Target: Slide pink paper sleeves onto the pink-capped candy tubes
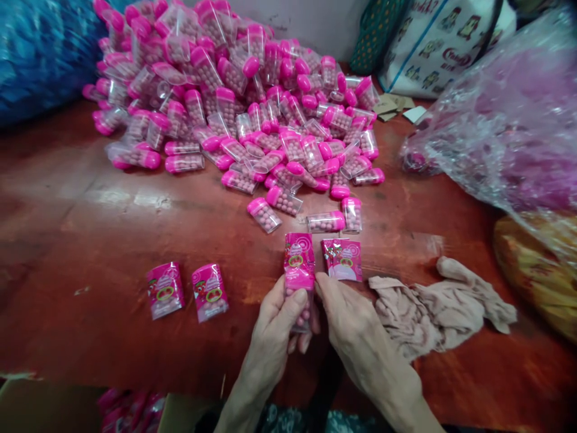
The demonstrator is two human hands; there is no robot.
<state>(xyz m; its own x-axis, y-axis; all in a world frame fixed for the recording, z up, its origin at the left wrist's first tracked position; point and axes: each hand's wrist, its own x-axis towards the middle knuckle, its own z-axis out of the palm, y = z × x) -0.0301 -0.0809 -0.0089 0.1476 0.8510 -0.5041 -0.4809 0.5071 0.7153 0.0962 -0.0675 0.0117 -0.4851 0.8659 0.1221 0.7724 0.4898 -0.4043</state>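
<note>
- "where's the container?"
- "on the near side of the heap, its cap end toward it. the left hand pinches it, thumb across the front, fingers curled behind."
- "and the right hand?"
- "its fingers are bent, tips at the container's upper right edge. i can't tell if they pinch anything."
- "how does it look?"
- "clear, with round pink beads inside and a bright pink cap. a shiny printed wrapper covers the cap end and sticks out past it, toward the heap."
- "what's hard to see?"
- "the thumb hides part of the front, the back is hidden, and the small print is blurred."
- "around it?"
- "also on the heap's near side, on the table: two wrapped packs leftward, spare wrappers and a crumpled cloth rightward."
</note>
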